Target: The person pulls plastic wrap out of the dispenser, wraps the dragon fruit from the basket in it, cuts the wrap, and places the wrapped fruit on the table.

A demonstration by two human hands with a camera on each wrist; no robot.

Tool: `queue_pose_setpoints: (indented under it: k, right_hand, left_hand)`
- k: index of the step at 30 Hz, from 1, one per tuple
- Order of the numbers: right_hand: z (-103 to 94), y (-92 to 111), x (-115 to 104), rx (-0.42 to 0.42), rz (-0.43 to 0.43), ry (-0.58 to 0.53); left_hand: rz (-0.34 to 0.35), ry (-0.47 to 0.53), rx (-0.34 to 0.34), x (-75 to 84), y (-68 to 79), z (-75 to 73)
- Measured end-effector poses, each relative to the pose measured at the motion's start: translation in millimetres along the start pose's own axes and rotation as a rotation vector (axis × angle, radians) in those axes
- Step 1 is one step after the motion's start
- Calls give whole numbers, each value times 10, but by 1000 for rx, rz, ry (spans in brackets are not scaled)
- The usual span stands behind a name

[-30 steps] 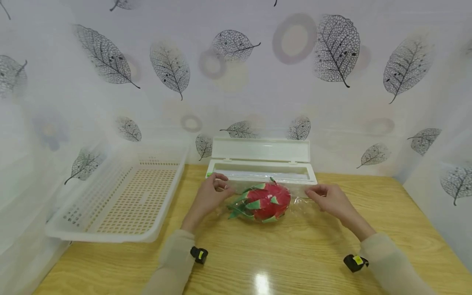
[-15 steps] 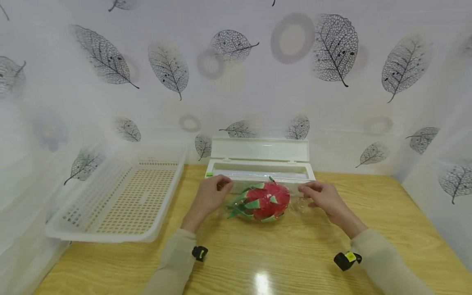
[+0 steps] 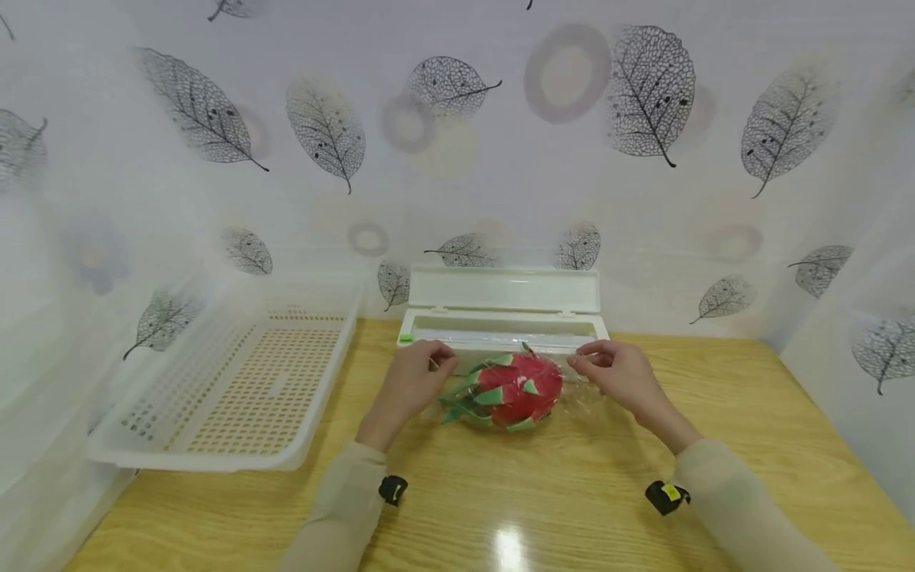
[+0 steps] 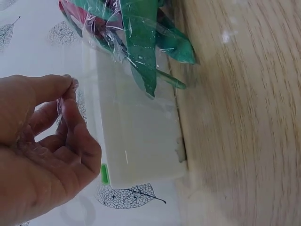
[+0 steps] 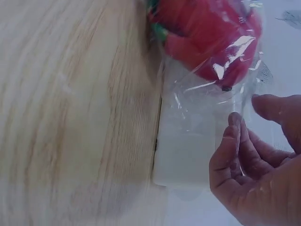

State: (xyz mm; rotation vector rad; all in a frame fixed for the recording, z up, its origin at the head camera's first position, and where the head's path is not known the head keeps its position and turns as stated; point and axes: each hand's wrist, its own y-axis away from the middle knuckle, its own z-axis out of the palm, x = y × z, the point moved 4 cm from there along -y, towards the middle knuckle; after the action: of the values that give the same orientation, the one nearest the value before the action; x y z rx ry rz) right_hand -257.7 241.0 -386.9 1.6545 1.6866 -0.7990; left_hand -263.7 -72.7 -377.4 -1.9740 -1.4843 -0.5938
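Note:
A red dragon fruit [image 3: 525, 391] with green scales lies on the table under clear cling film [image 3: 581, 396]. Directly behind it stands a white cling film box [image 3: 504, 291], its lid raised and a roll inside. My left hand [image 3: 413, 380] is at the fruit's leafy end, thumb and forefinger pinching the film's edge in the left wrist view, in front of the box's green tab [image 4: 104, 174]. At the other end my right hand [image 3: 623, 380] holds the film edge between thumb and fingers; the right wrist view shows crinkled film [image 5: 197, 101] between fruit and fingertips.
To the left stands a white perforated plastic basket [image 3: 286, 454] with nothing in it. A leaf-patterned curtain [image 3: 486, 183] hangs behind and on both sides of the wooden table [image 3: 572, 492]. Each wrist wears a small black camera [image 3: 666, 496].
My right hand has moved left, closer to the dragon fruit. My left hand has shifted slightly, its fingers now drawn together on the film. The fruit and box stay put.

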Motion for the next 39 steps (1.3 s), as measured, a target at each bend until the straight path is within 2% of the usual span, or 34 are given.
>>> queue_pose_setpoints:
  k: [4, 9, 15, 20, 26, 29, 33, 35, 37, 39]
  right_hand:
    - [-3, -2, -39, 68, -70, 115]
    - [-10, 73, -80, 114, -170, 134]
    - [60, 172, -90, 101, -321, 153]
    - [72, 203, -78, 110, -355, 170]
    - [33, 223, -34, 127, -357, 209]
    - [30, 227, -24, 110, -363, 209]
    - [40, 236, -33, 69, -365, 211]
    - [48, 246, -38, 26, -370, 215]
    - [59, 264, -39, -26, -377, 229]
    - [74, 285, -34, -72, -390, 243]
  left_hand:
    - [-4, 24, -24, 1, 21, 8]
    - [17, -5, -70, 0, 77, 43]
    - [69, -3, -188, 109, 186, 153]
    - [67, -24, -210, 163, 264, 205]
    - [91, -87, -230, 112, 316, 220]
    - [86, -91, -239, 98, 322, 212]
    - [78, -73, -160, 124, 264, 170]
    - [79, -84, -148, 137, 210, 170]
    - [85, -117, -184, 119, 172, 209]
    - [93, -165, -254, 94, 155, 271]
